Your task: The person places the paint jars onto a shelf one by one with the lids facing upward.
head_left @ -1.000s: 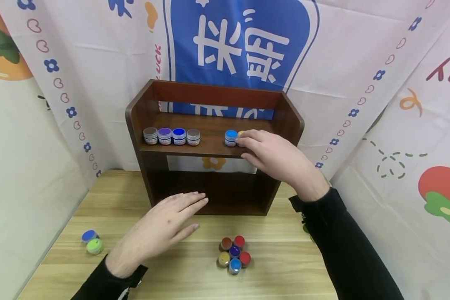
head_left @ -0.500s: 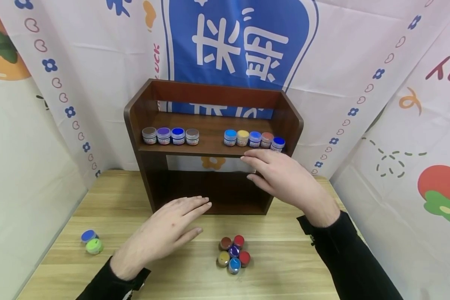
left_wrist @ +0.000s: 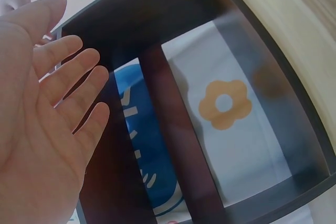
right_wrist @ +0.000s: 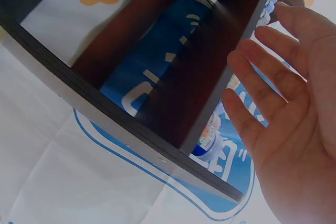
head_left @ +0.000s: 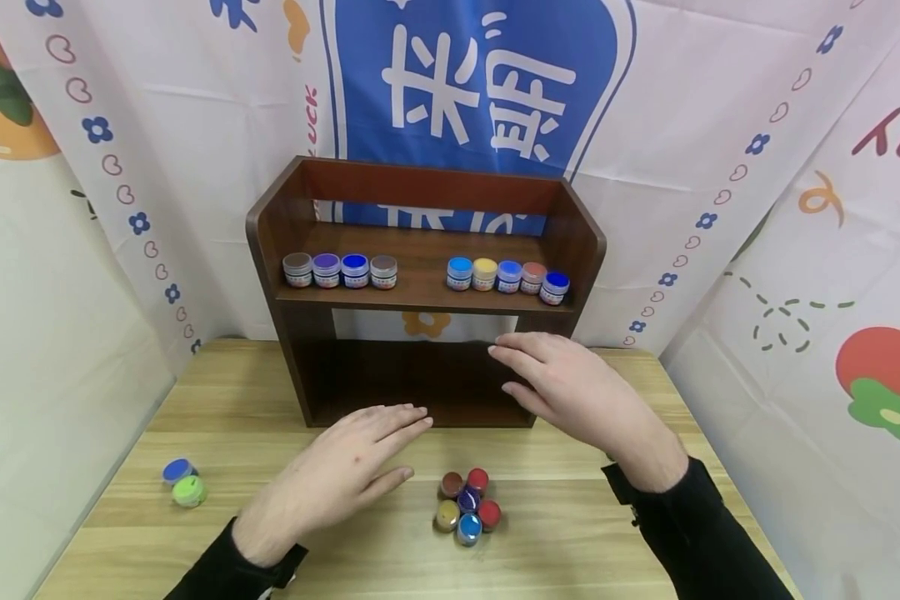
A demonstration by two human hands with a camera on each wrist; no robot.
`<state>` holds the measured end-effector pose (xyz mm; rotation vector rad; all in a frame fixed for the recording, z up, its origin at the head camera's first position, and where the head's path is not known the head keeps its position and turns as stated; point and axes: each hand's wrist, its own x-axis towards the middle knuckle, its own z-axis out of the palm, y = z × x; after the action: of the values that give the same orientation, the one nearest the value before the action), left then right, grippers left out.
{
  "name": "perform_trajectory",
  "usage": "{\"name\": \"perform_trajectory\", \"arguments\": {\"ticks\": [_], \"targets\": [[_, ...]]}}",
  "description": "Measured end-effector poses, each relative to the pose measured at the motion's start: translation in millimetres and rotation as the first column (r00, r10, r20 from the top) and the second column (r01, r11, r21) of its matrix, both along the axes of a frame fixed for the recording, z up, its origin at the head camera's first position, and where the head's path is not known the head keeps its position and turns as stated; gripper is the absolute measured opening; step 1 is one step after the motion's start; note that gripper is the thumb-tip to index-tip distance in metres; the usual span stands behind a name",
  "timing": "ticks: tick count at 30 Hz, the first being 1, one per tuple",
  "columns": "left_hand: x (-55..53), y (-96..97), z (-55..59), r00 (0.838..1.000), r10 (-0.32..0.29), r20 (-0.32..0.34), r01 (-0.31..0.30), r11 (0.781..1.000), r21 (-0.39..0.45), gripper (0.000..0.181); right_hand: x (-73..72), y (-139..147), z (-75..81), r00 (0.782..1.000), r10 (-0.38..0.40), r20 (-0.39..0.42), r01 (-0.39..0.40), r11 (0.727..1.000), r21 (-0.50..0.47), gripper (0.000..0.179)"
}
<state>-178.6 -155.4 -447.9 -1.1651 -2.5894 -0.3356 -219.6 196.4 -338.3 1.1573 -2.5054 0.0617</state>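
Note:
My left hand point(head_left: 345, 475) hovers in front of the dark brown shelf point(head_left: 420, 302), palm down with fingers extended and nothing in it. In the left wrist view its palm point(left_wrist: 37, 114) faces the camera, bare. My right hand point(head_left: 570, 387) floats before the shelf's lower right part, fingers loosely straight, holding nothing. On the upper board stand two groups of small paint jars. The left group includes a purple-lidded jar point(head_left: 326, 271); the right one runs from a light blue jar point(head_left: 459, 273) to a dark blue jar point(head_left: 554, 288) by the side panel.
A cluster of several jars, among them a yellow jar point(head_left: 447, 516) and a red jar point(head_left: 489, 514), stands on the wooden table point(head_left: 555, 533). A blue jar point(head_left: 178, 471) and a green jar point(head_left: 189, 492) sit at the left. Printed cloth point(head_left: 195, 108) hangs behind.
My right hand has drawn back and down from the upper board, uncovering the right row of jars. My left hand has drifted slightly right and down.

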Motion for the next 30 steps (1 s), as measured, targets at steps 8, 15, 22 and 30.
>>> {"name": "perform_trajectory", "arguments": {"ticks": [8, 15, 22, 30], "targets": [[1.8, 4.4, -6.8, 0.999, -0.023, 0.025, 0.023, 1.000, -0.021, 0.069, 7.5, 4, -25.4, 0.999, -0.011, 0.040, 0.010, 1.000, 0.026, 0.051], [5.3, 7.2, -13.8, 0.998, -0.054, -0.011, 0.054, 0.998, -0.033, 0.066, 10.4, 8, -48.2, 0.996, -0.004, 0.084, 0.001, 1.000, 0.028, 0.050], [8.8, 9.1, -21.6, 0.997, -0.074, -0.015, 0.073, 0.995, -0.073, 0.058, 11.8, 10, -70.2, 0.988, 0.021, 0.156, -0.026, 0.999, 0.032, 0.052], [14.0, 11.8, -28.6, 0.996, -0.076, 0.037, 0.080, 0.991, -0.108, 0.061, 10.1, 9, -95.6, 0.974, 0.027, 0.225, -0.044, 0.996, 0.073, 0.048]]}}
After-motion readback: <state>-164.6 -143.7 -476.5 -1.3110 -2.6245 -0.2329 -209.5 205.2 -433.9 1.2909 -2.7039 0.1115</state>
